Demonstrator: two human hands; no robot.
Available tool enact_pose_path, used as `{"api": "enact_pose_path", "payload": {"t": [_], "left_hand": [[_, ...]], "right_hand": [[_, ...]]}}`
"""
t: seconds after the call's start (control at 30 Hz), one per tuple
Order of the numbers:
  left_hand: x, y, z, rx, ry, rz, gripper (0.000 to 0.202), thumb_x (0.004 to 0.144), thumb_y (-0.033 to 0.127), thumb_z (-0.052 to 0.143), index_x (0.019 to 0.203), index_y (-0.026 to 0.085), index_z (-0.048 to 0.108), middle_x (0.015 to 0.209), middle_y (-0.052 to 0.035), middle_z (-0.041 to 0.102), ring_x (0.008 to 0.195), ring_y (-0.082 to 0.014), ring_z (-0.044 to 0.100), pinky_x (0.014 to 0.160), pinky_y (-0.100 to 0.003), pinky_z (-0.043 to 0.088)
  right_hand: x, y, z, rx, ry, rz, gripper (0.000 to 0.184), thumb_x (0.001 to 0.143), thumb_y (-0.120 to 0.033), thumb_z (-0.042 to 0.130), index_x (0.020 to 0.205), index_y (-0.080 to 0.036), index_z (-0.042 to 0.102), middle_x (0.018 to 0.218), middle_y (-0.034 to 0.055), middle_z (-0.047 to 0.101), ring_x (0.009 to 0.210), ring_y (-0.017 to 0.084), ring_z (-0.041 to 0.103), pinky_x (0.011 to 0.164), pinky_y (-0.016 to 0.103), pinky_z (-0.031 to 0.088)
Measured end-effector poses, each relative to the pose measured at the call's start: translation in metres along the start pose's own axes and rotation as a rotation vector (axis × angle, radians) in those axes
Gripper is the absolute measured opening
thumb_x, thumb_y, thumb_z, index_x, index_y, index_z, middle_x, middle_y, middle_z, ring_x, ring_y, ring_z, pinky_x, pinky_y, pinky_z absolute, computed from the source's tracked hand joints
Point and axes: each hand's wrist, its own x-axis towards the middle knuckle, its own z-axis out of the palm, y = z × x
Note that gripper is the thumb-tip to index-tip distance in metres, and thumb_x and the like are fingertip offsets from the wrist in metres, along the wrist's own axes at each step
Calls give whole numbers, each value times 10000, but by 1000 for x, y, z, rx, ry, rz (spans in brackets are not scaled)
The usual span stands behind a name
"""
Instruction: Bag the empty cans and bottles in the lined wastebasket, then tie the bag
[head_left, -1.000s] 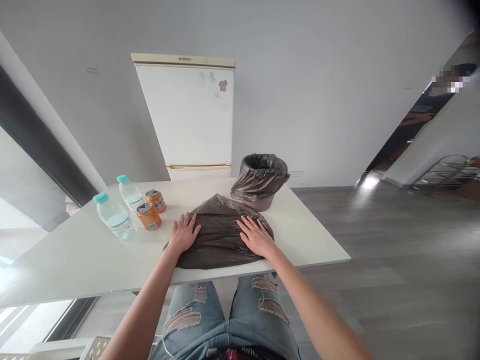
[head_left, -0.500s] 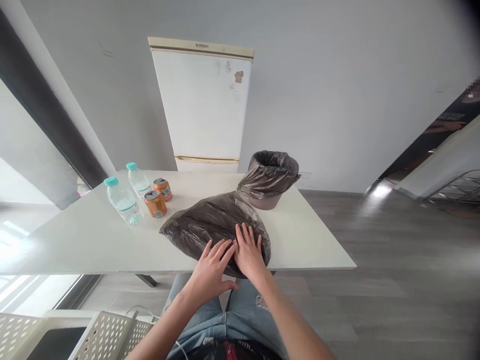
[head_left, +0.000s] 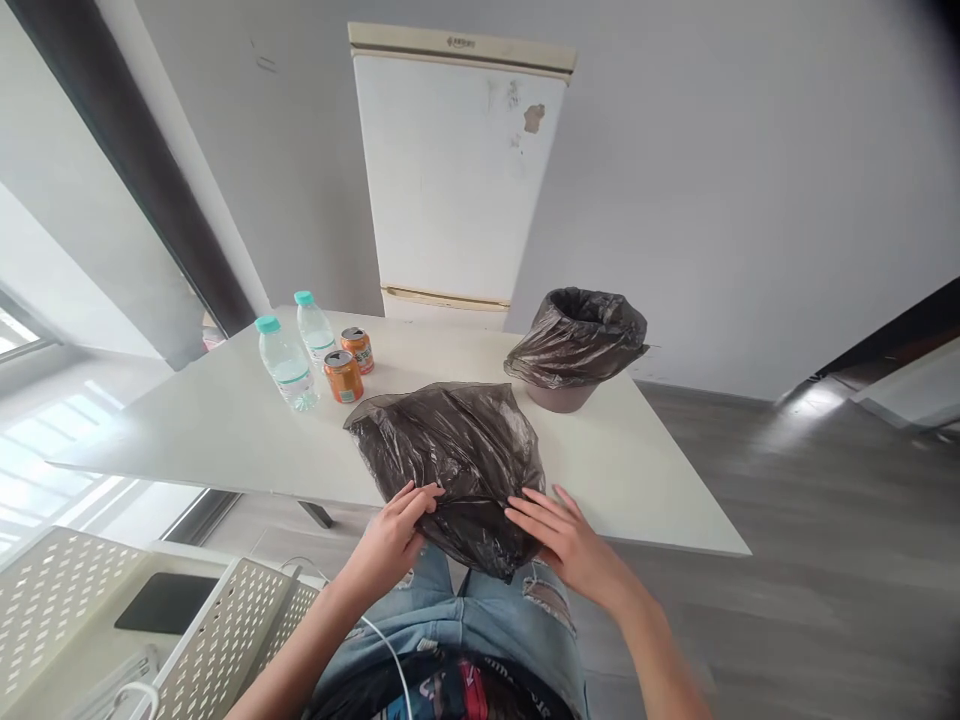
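Note:
A dark translucent plastic garbage bag [head_left: 457, 440] lies spread on the table, its near end drooping over the front edge above my lap. My left hand [head_left: 394, 530] is closed on the bag's near left side, fingers bent over the film. On the near right side, my right hand [head_left: 566, 535] rests with its fingers stretched out and apart on the plastic; its thumb is mostly hidden. Behind the bag to the right stands a small trash bin [head_left: 561, 398], lined with a similar dark bag [head_left: 581, 345] folded over its rim.
Two clear bottles with teal caps, one in front [head_left: 289, 370] and one behind [head_left: 315, 330], stand at the left beside two orange cans [head_left: 343, 378]. The white table [head_left: 660, 490] ends at a front edge near my legs. A perforated basket [head_left: 217, 640] is lower left; a fridge [head_left: 457, 180] stands behind.
My hands have moved apart, from close together on the bag to its two sides. The bag has changed shape and hangs lower over the edge. The view has shifted.

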Motion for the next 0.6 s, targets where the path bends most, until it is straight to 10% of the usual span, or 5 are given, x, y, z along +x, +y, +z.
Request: {"api": "enact_pose_path", "payload": {"t": [0.1,0.33,0.5,0.6], "left_hand": [[-4,8,-17,-175,48,-131,518,760,17,391,1179,237,601,1330,-61,731,1245,-190,692,1079,-331,541],[37,-10,-46,-103,132,-443,259,1028,438,453,956,227,585,678,26,592,658,-184,596,656,-284,451],[65,-42,-43,144,222,-635,245,995,335,498,1182,226,613,774,-39,703,790,-276,698,729,-352,504],[64,-43,-41,332,231,-644,370,981,264,484,1313,151,602,1015,-150,753,1010,-346,713,880,-441,548]], "right_hand": [[6,-16,-3,115,205,-32,437,1059,-186,404,1293,-326,746,1418,34,720,1431,273,563,1233,554,382],[90,-27,-46,513,531,374,355,1032,-448,503,1066,-218,771,1096,102,804,1030,305,738,919,408,575],[172,-8,-59,293,392,489,306,1011,-394,519,1006,-211,764,1029,114,803,953,300,735,863,366,551],[192,-2,-59,194,199,580,377,1018,-410,547,1283,-181,686,1240,158,758,1142,324,708,927,376,544]]}}
